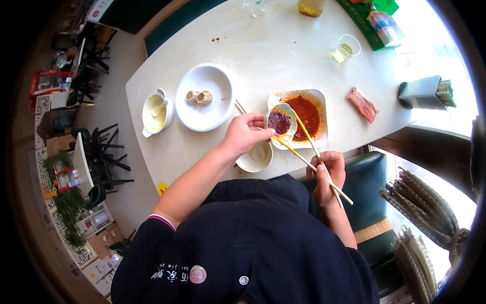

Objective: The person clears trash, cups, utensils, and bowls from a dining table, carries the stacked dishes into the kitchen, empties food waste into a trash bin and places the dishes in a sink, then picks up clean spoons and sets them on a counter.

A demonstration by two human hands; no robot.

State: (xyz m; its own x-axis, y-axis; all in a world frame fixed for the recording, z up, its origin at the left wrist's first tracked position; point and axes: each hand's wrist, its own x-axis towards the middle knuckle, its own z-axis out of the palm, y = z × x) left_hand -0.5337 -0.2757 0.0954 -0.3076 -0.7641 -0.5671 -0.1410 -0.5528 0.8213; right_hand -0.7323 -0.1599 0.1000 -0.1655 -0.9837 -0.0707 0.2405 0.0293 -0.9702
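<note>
My left hand (245,134) grips a small pale bowl (290,136) by its near side, thumb along the rim. The bowl is tipped, and dark red, grainy paste (279,122) coats its inside. It hangs over the near-left part of a square white dish (324,109) of red, oily sauce (307,112). My right hand (327,177) is closed around a pair of chopsticks (306,133), which are spread apart. Their yellowish tips reach the small bowl, one at its far right edge, the other near my left thumb. Partly under my left hand stands a white bowl (253,166) with a spoon (259,151).
Left on the table are a round white plate (185,114) with short brownish-white pieces (199,98) and a white pot (146,121) with a spoon. A glass (346,49), a red packet (363,105) and a chopstick holder (424,92) are at right. Green bench seats (369,177) lie nearby.
</note>
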